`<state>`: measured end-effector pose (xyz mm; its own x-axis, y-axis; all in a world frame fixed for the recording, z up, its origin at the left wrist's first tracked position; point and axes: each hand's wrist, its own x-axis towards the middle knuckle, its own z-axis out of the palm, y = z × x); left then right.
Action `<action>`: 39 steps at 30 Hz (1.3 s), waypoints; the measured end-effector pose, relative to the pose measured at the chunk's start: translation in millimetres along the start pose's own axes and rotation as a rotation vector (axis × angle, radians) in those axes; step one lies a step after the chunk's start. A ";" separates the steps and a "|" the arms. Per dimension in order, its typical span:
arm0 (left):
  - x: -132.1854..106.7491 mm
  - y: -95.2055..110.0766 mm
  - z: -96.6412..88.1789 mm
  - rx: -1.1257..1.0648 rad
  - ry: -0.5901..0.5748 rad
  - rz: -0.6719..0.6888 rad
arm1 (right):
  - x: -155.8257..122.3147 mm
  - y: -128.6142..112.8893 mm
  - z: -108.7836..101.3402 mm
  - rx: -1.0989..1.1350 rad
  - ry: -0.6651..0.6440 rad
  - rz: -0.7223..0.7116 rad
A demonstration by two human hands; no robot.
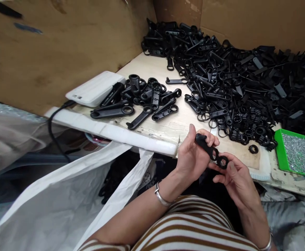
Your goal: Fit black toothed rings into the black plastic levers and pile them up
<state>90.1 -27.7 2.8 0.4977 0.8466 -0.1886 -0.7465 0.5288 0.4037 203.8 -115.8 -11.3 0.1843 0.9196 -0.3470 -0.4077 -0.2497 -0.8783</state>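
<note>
My left hand (194, 157) holds a black plastic crank-like lever (207, 146), its knob end up by the thumb and its ring end toward my right. Between the thumb and fingers of my right hand (237, 177) is a small black toothed ring (222, 162), right beside the lever's ring end; whether the two touch I cannot tell. Both hands are in front of the table edge. Past them lie loose black toothed rings (253, 149) and a small group of black levers (139, 116).
A large heap of black plastic parts (215, 76) covers the back and right of the table (152, 66). At right stands a green tray (280, 148) of small silver screws (301, 153). A white box (92, 89) with a black cable sits left. A white bag (63, 195) hangs below the edge.
</note>
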 end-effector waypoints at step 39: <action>-16.1 -15.8 -14.5 1.189 -0.390 0.094 | 20.4 -6.1 -28.2 -1.238 0.417 -1.063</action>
<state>87.5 -48.8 -13.6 0.7132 0.6964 0.0799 -0.0274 -0.0862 0.9959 235.3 -104.0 -22.3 0.1864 0.7381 0.6484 0.9053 0.1273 -0.4052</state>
